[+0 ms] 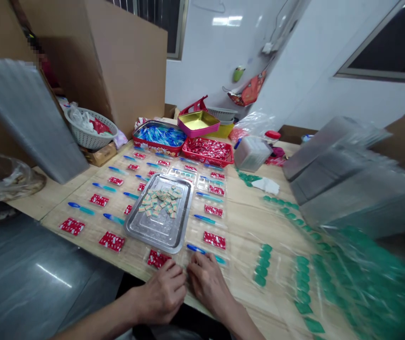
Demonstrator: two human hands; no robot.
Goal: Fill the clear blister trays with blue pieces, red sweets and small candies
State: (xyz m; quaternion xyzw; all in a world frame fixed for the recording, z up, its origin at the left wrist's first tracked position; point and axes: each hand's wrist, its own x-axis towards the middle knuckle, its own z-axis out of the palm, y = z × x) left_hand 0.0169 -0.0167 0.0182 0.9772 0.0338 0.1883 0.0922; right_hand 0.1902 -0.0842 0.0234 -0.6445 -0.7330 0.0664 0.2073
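Looks like the step in hand is close fingertip work at the near edge of the surface point(245, 217). Left hand point(167, 289): fingers curled, tips bunched beside the nearest red packet point(158, 258). Right hand point(208, 278): fingers bent, tips just below the nearest blue stick point(198, 249). Can't tell whether either hand pinches anything; fingers hide it. Metal tray point(156, 231) with pale pieces point(161, 200) sits ahead of both hands, among rows of sticks and packets. My read: next move calls for light, precise fingers and clearance from tray, packet and stick.
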